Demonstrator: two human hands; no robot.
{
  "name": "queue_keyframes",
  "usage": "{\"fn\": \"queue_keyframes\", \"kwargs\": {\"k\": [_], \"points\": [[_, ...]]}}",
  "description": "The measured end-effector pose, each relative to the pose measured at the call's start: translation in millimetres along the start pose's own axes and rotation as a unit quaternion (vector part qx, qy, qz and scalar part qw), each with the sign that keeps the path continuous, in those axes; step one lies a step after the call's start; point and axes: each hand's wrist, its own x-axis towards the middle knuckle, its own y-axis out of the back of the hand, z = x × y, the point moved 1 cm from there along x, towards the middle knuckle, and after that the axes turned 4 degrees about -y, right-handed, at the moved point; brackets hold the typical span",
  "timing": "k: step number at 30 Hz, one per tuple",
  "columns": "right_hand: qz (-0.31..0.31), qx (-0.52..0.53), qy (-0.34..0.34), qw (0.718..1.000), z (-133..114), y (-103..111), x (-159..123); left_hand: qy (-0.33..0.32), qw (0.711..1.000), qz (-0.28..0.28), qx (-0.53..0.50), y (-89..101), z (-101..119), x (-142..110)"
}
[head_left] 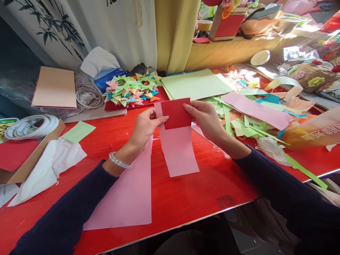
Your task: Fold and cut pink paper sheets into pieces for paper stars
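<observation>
A pink paper strip hangs from both hands above the red table, with a smaller dark red paper piece laid over its upper part. My left hand pinches the left side, its thumb on the red piece. At the upper right corner, my right hand grips both papers between thumb and fingers. The strip's lower end reaches toward me, its lower left edge slightly uneven. Beneath my left forearm a larger pink sheet lies on the table.
Folded paper stars are heaped at the back. Pale green sheets lie beside them. Green paper scraps and a pink strip cover the right side. A cardboard box with tape rolls stands left. The table's front edge is near me.
</observation>
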Motion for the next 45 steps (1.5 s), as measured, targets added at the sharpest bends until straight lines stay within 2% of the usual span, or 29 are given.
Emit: {"fn": "queue_keyframes", "kwargs": {"k": [8, 14, 16, 22, 30, 33, 38, 40, 45], "points": [[-0.022, -0.059, -0.042, 0.997, 2, 0, 0, -0.016, 0.998, 0.036, -0.044, 5.0, 0, 3], [0.011, -0.027, -0.023, 0.999, 3, 4, 1, 0.018, 1.0, -0.006, -0.017, 5.8, -1, 3], [-0.002, -0.023, -0.027, 0.999, 2, 3, 0, 0.003, 1.0, 0.015, -0.019, 8.7, -1, 4], [-0.064, -0.032, -0.054, 0.996, 0, -4, -4, -0.058, 0.988, 0.137, -0.042, 21.8, 5, 11], [-0.119, -0.087, -0.114, 0.983, 7, -11, -6, -0.083, 0.977, 0.187, -0.058, 29.5, 9, 16], [-0.073, -0.08, -0.093, 0.99, 8, -10, -6, -0.076, 0.985, 0.144, -0.065, 29.0, 10, 18], [-0.015, -0.011, -0.034, 0.999, 6, -5, -4, 0.018, 0.998, 0.008, -0.066, 13.4, 9, 11], [-0.012, -0.012, -0.037, 0.999, 6, -4, -3, 0.011, 0.998, -0.001, -0.065, 7.8, 9, 7], [-0.051, -0.01, -0.084, 0.995, 5, -7, -4, -0.039, 0.997, 0.018, -0.068, 5.9, 7, 6]]}}
